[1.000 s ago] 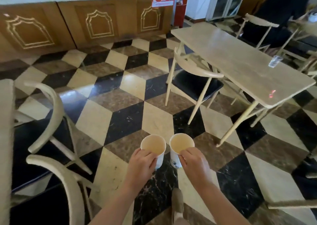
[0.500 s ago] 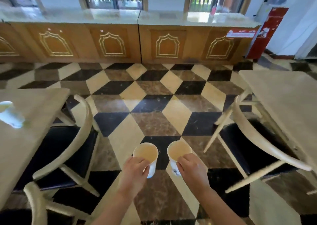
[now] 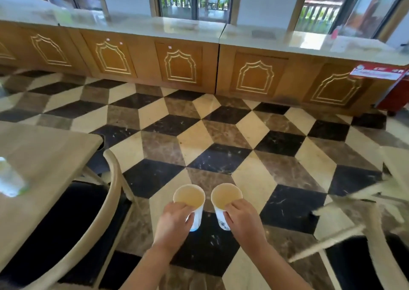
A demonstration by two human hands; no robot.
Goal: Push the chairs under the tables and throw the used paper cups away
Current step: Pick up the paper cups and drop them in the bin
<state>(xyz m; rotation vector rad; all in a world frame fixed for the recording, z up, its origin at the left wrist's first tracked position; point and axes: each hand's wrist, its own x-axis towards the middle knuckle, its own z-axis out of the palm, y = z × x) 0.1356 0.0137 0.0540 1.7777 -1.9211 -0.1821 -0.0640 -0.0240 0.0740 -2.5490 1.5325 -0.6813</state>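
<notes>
- Head view: two paper cups are held side by side over the tiled floor (image 3: 221, 157), near the bottom centre, both upright with open mouths up.
- The left cup (image 3: 190, 198) is in the left hand (image 3: 174, 223); the fingers close around its near side just under the rim, and the cup stands out on the far side of the hand.
- The right cup (image 3: 225, 197) is in the right hand (image 3: 244, 222), clamped in the same way, with the cup to the far left of the knuckles.
- The two cups are just beside each other; I cannot tell if they touch.
- On the left a light wooden table (image 3: 44, 157) carries a blurred pale object (image 3: 10, 182) at its left edge.
- A chair (image 3: 93, 212) with a dark seat stands just right of this table, partly under it.
- On the right edge another chair (image 3: 365, 234) is blurred.
- Far across the floor runs a wooden counter (image 3: 199, 64) under windows.
</notes>
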